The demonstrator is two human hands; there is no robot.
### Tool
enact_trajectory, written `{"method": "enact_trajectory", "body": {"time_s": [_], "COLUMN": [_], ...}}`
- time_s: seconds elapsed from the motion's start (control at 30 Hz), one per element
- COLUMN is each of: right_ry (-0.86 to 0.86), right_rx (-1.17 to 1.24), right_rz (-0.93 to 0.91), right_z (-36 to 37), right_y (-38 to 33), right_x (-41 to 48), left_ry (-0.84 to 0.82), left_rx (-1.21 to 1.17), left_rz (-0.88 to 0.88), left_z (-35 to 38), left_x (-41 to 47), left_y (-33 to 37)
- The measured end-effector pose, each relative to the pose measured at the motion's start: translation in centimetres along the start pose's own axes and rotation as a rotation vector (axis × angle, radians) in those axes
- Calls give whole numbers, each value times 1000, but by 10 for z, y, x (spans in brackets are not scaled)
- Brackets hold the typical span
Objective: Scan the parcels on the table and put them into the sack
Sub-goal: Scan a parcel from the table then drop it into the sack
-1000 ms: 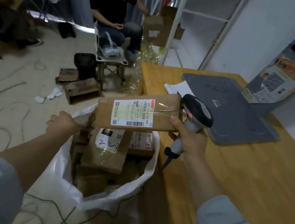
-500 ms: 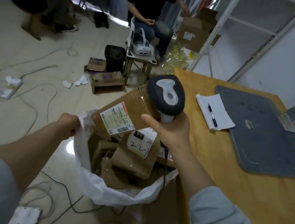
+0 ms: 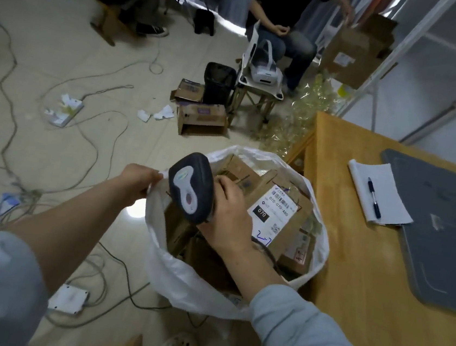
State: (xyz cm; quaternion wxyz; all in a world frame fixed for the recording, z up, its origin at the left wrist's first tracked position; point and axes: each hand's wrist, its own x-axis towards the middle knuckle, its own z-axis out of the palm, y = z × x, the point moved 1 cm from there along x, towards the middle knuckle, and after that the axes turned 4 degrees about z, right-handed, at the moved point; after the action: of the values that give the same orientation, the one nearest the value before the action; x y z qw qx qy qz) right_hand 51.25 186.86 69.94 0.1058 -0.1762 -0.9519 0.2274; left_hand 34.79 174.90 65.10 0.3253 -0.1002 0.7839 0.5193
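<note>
Floor, far left: thin grey cables (image 3: pixel 14 120) looped loosely over pale glossy tiles; a flat white power strip (image 3: pixel 67 298) lay among them near the bottom edge.

Left hand (image 3: pixel 137 181): fingers curled round the near-left rim of the sack, pinching the plastic and holding the mouth wide.

Scanner (image 3: pixel 191 187): handheld, dark rubbery oval head with a pale grey inset and a red button. Its long axis ran from upper left to lower right and its top face was turned up at the camera.

Right hand (image 3: pixel 227 218): wrapped round the scanner's handle, poised over the sack's mouth, with fingertips reaching among the cartons.

Sack (image 3: pixel 180 281): thin white crinkled plastic, standing on the floor against the table's left edge, its mouth open.

Parcels (image 3: pixel 238 171): brown rectangular cardboard cartons, all inside the sack and stacked at mixed angles.

Labelled parcel (image 3: pixel 277 204): uppermost in the sack and tilted, its long axis running from the far rim down toward the near right, label face up. White label printed "070-070-A80", a black patch reading "070", a barcode, a QR code and blue handwriting "2-7".

Table (image 3: pixel 350 286): smooth yellow-brown wood.

Notepad (image 3: pixel 384 207): white, lying flat on the table with a dark pen (image 3: pixel 374 199) on it.

Mat (image 3: pixel 448 226): grey, flat, with rounded corners, just right of the notepad.
</note>
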Motion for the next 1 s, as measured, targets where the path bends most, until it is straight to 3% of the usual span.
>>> {"method": "enact_trajectory", "body": {"time_s": [0.1,0.33,0.4,0.47,0.5,0.6,0.7,0.87,1.0], "right_ry": [-4,89,-26,-289,-383,-349,-439,-645,-606], "right_rx": [-28,-169,-251,-249,-219,-45,209,356,533], "right_rz": [-21,-107,-55,33,93,257,449,621,792], "right_z": [8,0,3,9,10,4,0,-8,-20], "right_y": [5,-5,-4,3,5,5,-2,-14,-6], "right_x": [-3,-8,-6,-8,-9,-8,0,-2,-12], "left_ry": [15,-128,-147,-144,-151,-253,-327,-253,-210], "left_rx": [-25,-3,-12,-26,-24,23,67,423,506], "left_rz": [-20,-45,-39,-42,-48,-90,-117,19,48], "left_z": [-11,-15,-14,-15,-17,-20,-22,-19,-14], "left_x": [3,-6,-9,-10,-10,-13,-17,-18,-18], "left_y": [-5,-6,-4,-3,-4,-10,-14,-11,-5]}}
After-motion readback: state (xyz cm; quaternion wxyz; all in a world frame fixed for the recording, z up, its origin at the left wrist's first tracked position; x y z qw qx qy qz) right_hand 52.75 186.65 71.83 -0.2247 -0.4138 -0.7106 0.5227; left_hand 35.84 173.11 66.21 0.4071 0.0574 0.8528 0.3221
